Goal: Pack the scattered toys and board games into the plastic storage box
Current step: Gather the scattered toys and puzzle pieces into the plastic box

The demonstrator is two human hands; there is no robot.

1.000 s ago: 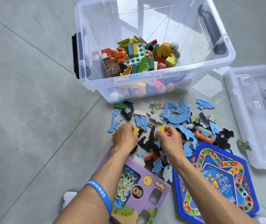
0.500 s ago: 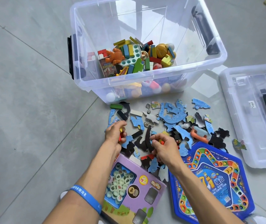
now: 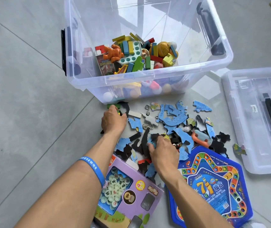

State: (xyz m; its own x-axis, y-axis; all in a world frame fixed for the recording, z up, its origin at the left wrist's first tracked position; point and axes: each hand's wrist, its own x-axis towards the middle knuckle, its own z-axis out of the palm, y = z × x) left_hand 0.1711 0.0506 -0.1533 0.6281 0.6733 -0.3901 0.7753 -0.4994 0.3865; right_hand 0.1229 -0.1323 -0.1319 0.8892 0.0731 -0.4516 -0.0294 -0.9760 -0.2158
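Single head-worn wide-angle view, forward and steeply down, close over the floor (image 3: 24, 96) and forearms.

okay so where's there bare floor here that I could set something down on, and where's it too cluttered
Bare floor lies wide open left of the storage box and the left hand. A smaller free patch sits between the box and its lid. It is crowded in front of the box: puzzle pieces run down to the purple game box and blue game board.
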